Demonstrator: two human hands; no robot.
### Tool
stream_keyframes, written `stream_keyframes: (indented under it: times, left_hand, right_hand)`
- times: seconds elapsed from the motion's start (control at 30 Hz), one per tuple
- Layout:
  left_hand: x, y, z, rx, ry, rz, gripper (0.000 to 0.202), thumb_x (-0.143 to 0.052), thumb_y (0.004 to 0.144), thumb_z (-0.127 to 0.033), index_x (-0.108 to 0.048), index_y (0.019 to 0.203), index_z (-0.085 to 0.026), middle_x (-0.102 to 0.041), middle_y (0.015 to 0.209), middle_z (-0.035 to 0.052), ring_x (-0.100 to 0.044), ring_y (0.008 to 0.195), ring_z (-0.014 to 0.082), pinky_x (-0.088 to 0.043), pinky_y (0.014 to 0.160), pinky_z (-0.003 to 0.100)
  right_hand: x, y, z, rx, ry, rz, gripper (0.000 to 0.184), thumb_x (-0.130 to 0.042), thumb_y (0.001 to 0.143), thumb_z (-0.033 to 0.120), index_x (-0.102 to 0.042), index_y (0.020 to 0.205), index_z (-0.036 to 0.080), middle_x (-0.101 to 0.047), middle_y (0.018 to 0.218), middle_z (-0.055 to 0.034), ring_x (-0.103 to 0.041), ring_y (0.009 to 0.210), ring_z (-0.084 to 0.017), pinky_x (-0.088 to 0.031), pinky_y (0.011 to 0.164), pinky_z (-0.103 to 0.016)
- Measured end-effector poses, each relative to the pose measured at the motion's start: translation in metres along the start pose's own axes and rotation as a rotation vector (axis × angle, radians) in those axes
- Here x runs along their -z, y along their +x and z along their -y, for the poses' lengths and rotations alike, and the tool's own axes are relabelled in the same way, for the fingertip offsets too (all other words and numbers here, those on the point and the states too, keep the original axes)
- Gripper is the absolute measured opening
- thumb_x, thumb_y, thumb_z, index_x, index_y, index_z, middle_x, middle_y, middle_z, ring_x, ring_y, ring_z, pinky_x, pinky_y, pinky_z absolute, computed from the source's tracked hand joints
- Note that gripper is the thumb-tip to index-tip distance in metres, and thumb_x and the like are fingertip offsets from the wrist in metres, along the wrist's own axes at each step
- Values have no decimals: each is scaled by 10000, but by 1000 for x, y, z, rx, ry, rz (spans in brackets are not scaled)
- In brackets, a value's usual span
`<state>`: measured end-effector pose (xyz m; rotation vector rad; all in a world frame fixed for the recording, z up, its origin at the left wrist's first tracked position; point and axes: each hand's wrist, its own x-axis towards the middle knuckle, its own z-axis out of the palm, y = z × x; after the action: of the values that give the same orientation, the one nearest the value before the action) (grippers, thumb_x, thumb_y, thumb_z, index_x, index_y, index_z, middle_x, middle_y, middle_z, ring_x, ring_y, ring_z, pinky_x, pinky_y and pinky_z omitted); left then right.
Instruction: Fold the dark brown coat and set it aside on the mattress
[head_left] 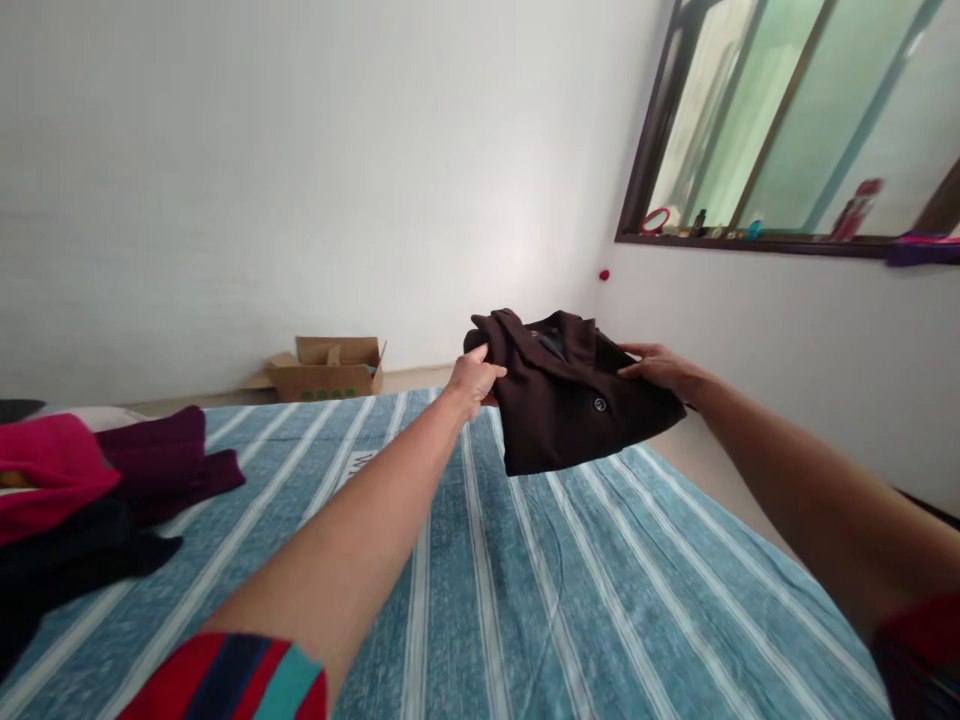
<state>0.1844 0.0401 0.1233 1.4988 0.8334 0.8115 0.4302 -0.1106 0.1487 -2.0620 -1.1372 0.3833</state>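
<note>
Striped bed (570, 600) below — folded brown shirt (577, 400), left hand (474, 380), right hand (660, 366) gripping

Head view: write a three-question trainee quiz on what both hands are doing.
1. True or false: the folded dark brown garment lies flat on the striped bedspread.
2. Which hand grips the garment's collar side? A) left hand B) right hand
3. Fill in: by the far wall stands an open cardboard ___.

Key
1. False: both hands hold it up above the bedspread.
2. A; the right hand holds the opposite edge.
3. box
</note>
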Motion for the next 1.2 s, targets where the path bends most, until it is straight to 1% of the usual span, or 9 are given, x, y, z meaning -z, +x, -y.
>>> stream_keyframes:
  times: [0.1,0.23,0.33,0.43,0.57,0.73,1.0,1.1,1.2]
  left_hand:
    - [-19,12,45,181,14,-22,291,-555,733,-136,-542,1020,-185,-625,753,26,-575,575,130,-510,540,287]
    - [-39,-1,108,339,49,16,218,-614,703,-119,-527,901,-148,-624,764,66,-592,632,163,-528,552,333]
    - [-48,-9,126,366,57,51,173,-615,710,-135,-517,852,-143,-621,777,74,-589,617,165,-531,530,335]
    - [-56,-14,125,389,55,80,176,-620,718,-181,-520,857,-141,-613,735,67,-584,577,170,-521,491,327]
    - [-63,-21,124,396,45,64,228,-631,708,-183,-531,907,-137,-616,769,69,-587,597,169,-509,479,287]
    - [-66,-25,130,395,46,37,326,-593,723,-122,-506,1038,-119,-622,831,85,-601,636,170,-506,490,268]
    - [-66,-30,127,398,83,121,283,-512,785,-123,-498,1065,-81,-636,727,97,-613,521,194,-510,471,319]
    - [-66,-33,124,402,107,162,245,-485,807,-128,-514,1040,-59,-616,603,83,-618,489,213,-503,452,315]
    - [-67,-34,122,417,146,174,255,-473,825,-141,-502,1065,-60,-612,555,69,-624,478,213,-507,448,309]
  right_hand:
    - [-29,13,-35,-177,-254,-150,490,-628,719,229,-568,1204,197,-679,985,-57,-635,861,-192,-488,725,-269]
    - [-82,7,-95,-330,-407,-136,303,-681,661,290,-686,910,116,-678,863,-138,-633,842,-261,-472,675,-300]
    - [-98,-1,-126,-359,-457,-139,358,-588,737,452,-684,859,130,-669,868,-141,-630,826,-256,-456,650,-300]
    - [-96,-4,-138,-353,-483,-135,438,-536,749,542,-686,828,138,-668,845,-135,-629,794,-248,-443,626,-295]
    - [-87,-7,-132,-356,-514,-156,483,-522,735,588,-691,835,146,-666,853,-138,-624,822,-267,-442,625,-311]
    - [-80,-7,-115,-319,-628,-261,406,-572,720,543,-687,910,202,-659,938,-128,-610,908,-285,-455,661,-335]
    - [-95,-24,-109,-316,-740,-262,346,-481,847,420,-636,1003,153,-635,1006,-157,-597,949,-270,-444,746,-361]
    - [-100,-27,-90,-207,-764,-301,372,-438,874,430,-598,1060,150,-592,1094,-156,-537,1035,-279,-395,831,-380]
    - [-118,-33,-68,29,-720,-267,444,-373,890,502,-546,1152,187,-571,1129,-124,-498,1063,-256,-341,884,-365]
